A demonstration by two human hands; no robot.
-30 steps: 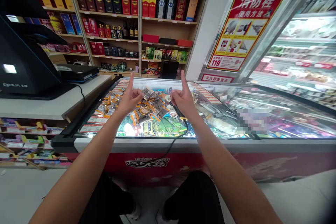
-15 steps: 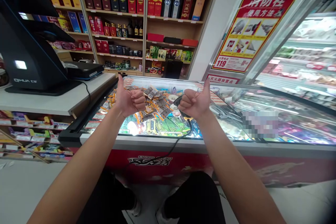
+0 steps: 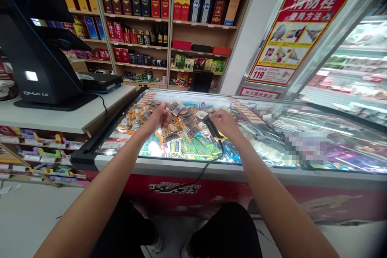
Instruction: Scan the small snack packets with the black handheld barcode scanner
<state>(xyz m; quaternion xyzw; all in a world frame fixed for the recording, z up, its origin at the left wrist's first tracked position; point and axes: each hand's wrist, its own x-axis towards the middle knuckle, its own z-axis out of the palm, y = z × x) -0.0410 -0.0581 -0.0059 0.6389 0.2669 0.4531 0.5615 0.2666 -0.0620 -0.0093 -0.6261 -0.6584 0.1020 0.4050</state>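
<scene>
My left hand (image 3: 162, 117) is loosely curled with nothing visible in it, above a pile of orange and brown packets (image 3: 173, 128). My right hand (image 3: 224, 124) is also curled, beside a black corded barcode scanner (image 3: 213, 129). The scanner lies on the glass top of a chest freezer (image 3: 169, 165); whether my fingers touch it, I cannot tell. Its cable (image 3: 205, 166) drops over the freezer's front edge. Green packets (image 3: 198, 145) show nearer to me, under the glass.
On the left a counter (image 3: 111, 107) carries a checkout terminal (image 3: 45, 68) and a black flat device (image 3: 101, 82). Shelves of boxed goods (image 3: 136, 4) stand behind the freezer. A red and yellow poster (image 3: 302, 32) hangs at the right. Low snack racks (image 3: 39, 149) are under the counter.
Both hands have turned from raised-thumb fists to loosely curled hands with the thumbs lowered. The left hand has moved slightly right. More of the scanner shows, and the view has shifted a little.
</scene>
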